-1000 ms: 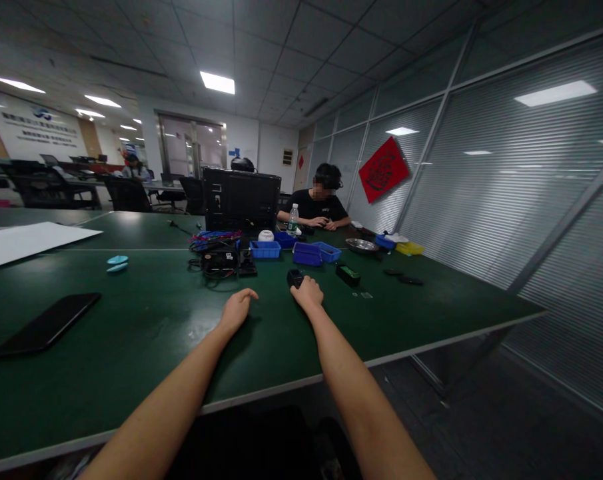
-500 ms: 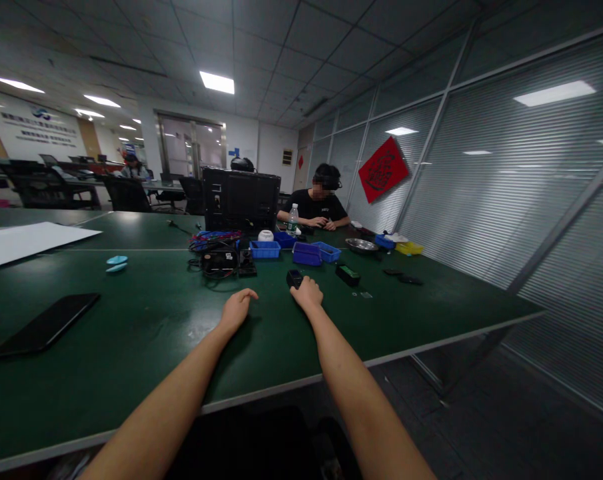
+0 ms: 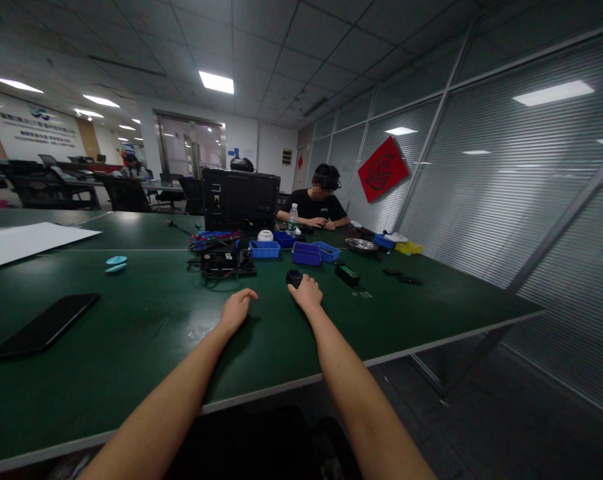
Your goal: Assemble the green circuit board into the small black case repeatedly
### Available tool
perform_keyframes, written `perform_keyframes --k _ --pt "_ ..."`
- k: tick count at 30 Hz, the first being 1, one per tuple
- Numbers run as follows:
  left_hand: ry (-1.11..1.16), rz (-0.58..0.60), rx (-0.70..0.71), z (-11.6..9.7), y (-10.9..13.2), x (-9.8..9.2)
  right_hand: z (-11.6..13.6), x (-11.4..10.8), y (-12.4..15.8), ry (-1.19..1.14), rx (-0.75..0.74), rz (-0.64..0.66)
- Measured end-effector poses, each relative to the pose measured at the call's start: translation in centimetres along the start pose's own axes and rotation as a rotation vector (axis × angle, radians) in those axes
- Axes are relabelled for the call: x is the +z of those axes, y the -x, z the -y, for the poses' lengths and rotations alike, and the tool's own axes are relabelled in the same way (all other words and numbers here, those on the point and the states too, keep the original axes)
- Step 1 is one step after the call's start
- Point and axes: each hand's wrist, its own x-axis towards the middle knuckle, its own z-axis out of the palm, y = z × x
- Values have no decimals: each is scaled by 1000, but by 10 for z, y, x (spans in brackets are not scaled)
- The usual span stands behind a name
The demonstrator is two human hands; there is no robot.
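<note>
Black device: the small black device [image 3: 294, 277] sits on the table [image 3: 151, 353], just ahead of the right hand's fingers and slightly to their left, its dark top face showing beside them.
Right hand: the right hand [image 3: 308, 292] is closed about the near right part of the black device, thumb at its near side and the other fingers bent at its right; the tips are partly hidden, so how firmly they press cannot be told.
Left hand: the left hand [image 3: 236, 309] rests at the table, its fingers loosely bent with one digit stretched toward the device, apart from it.
Green-topped box: the black box with a green top [image 3: 348, 274] lies to the right of the right fingers, near them.
Clear piece: a small clear flat piece [image 3: 366, 295] lies on the table right of the same fingers, nearer the wearer than the box.
Blue trays: a dark blue tray [image 3: 306, 254] stands beyond the right fingers; a lighter blue tray [image 3: 264, 250] stands beyond the gap between the hands.
Power unit: a black power unit [image 3: 220, 262] with cables lies beyond the left fingers, slightly to their left.
Black slab: a flat black slab [image 3: 45, 325] lies well to the left of the left fingers.
</note>
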Motion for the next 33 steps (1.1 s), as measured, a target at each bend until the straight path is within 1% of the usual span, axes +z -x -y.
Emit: perform_keyframes --k 5,8,13,17,19,21,23,29,31,33 --pt "-12 4 -5 -1 0 0 0 0 0 18 10 37" --pt "-15 8 -9 0 0 0 0 -2 0 4 13 9" --pt "-17 1 -1 1 -1 2 -1 -9 0 -85 44 -117" --pt "-18 6 -3 0 0 1 -3 -20 3 -155 81 -261" --pt "-6 6 8 -2 0 0 -4 -25 5 -189 69 -322" --pt "-5 8 6 -2 1 0 -2 -29 8 -222 32 -343" --pt "-11 10 -6 -2 1 0 1 -30 11 -251 -28 -311" --pt "-12 6 -2 -1 0 0 17 -16 20 -311 -251 -68" --pt "-13 2 5 -1 0 0 19 -12 21 -331 -312 -50" --pt "-16 1 11 -1 0 0 19 -8 20 -364 -346 -68"
